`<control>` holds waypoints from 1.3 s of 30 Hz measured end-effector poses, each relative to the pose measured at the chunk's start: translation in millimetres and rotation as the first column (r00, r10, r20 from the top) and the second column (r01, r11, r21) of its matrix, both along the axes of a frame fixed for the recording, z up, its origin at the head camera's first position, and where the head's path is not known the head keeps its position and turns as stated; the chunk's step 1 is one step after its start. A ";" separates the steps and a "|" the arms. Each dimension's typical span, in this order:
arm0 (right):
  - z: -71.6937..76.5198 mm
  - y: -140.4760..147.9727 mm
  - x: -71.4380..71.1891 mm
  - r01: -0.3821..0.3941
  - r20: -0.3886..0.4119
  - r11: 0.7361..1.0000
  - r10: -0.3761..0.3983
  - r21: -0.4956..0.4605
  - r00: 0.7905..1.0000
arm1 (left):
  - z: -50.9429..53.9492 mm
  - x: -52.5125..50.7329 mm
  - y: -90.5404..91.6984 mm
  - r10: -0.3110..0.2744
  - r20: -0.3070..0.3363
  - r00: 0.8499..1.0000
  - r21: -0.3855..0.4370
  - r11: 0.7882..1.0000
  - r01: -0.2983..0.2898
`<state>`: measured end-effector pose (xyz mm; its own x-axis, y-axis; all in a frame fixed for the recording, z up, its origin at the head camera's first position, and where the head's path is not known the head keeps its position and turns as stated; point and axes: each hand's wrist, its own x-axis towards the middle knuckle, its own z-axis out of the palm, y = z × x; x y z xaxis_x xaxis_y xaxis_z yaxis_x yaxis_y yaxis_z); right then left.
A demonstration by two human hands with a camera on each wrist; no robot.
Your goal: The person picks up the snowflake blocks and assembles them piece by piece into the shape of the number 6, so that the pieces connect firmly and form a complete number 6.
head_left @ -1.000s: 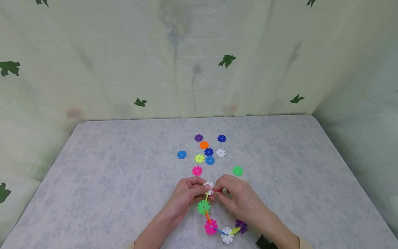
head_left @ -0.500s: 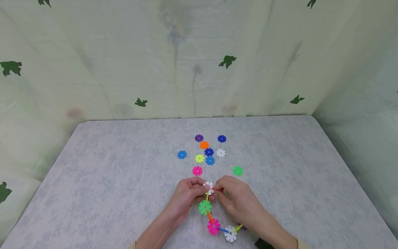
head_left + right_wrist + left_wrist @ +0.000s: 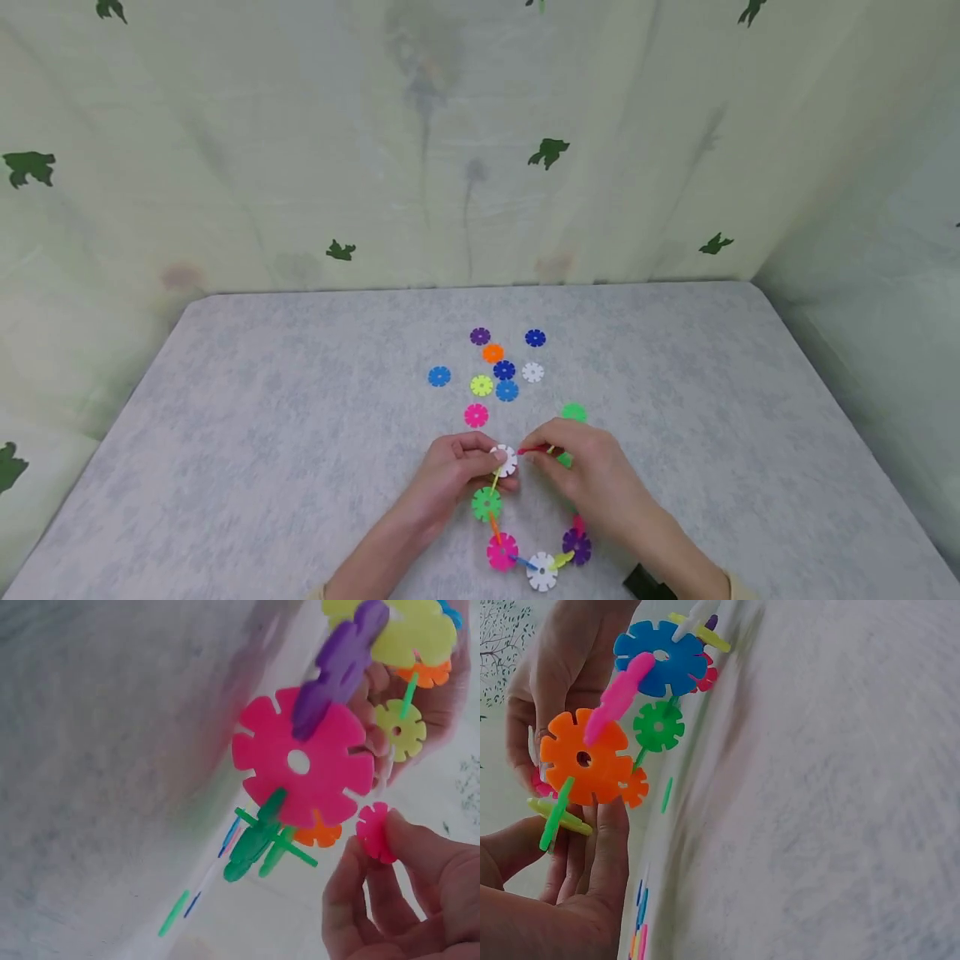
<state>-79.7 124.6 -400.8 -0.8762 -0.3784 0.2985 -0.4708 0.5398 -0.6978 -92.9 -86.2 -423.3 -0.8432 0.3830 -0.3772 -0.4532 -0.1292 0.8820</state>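
Note:
My left hand [image 3: 457, 477] pinches a white slotted plastic disc [image 3: 506, 461], thumb on its face, at one end of a chain of interlocked discs. From it hang a green disc [image 3: 487, 504], a pink disc [image 3: 502, 552], another white disc [image 3: 542, 572] and a purple disc [image 3: 577, 546], with more discs edge-on between them. My right hand [image 3: 588, 467] pinches a small pink disc [image 3: 374, 831], edge-on beside the white one and seemingly just apart from it. Part of the chain is behind the right hand. The left wrist view shows a large orange disc [image 3: 592, 756] and a blue disc [image 3: 664, 656].
Several loose discs lie on the grey table [image 3: 300, 417] beyond the hands, among them a pink disc [image 3: 476, 415], an orange disc [image 3: 492, 353] and a light blue disc [image 3: 439, 377]. A loose green disc [image 3: 574, 412] lies just past the right hand. A black object [image 3: 647, 583] shows beside the right forearm.
The right hand has shifted slightly up and away, and its pink disc, earlier against the white disc's edge, now sits slightly off it. The hanging chain swung right, then back left.

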 end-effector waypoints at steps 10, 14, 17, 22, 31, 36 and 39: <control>-1.6 0.5 -5.0 0.007 0.117 1.000 -0.003 -0.031 0.993 | -1.4 -1.9 -1.1 0.000 0.019 1.000 0.008 1.000 0.000; -2.0 -0.3 -4.7 0.004 0.119 1.000 -0.003 -0.013 0.993 | -1.3 -2.3 -1.3 -0.011 0.024 1.000 0.021 1.000 0.010; -2.2 -0.4 -4.2 -0.025 0.093 0.999 0.028 -0.025 0.995 | -0.2 -2.4 -1.3 -0.015 0.038 0.999 0.016 1.000 0.014; -2.9 -1.1 -3.1 -0.079 0.067 0.996 0.082 -0.049 0.994 | 0.0 -1.9 -1.2 -0.014 0.048 0.999 0.022 1.000 0.013; -5.2 8.4 -12.3 -0.096 0.279 0.983 0.137 -0.154 0.951 | -0.8 -2.7 -6.4 -0.036 0.018 0.999 0.021 0.999 0.035; -5.3 31.1 -30.2 0.029 0.324 0.999 -0.019 -0.025 0.946 | 0.9 -5.5 -7.8 -0.044 0.006 0.999 -0.055 0.998 0.045; -8.6 47.6 -41.7 0.073 0.283 0.993 -0.096 0.092 0.954 | 0.4 -6.8 -8.2 -0.037 0.010 0.999 -0.073 0.997 0.037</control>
<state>-121.4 172.2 -409.5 -0.9503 -0.3115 0.0019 -0.2075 0.6284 -0.7497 -99.8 -94.4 -422.9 -0.8256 0.3851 -0.4124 -0.4640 -0.0474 0.8846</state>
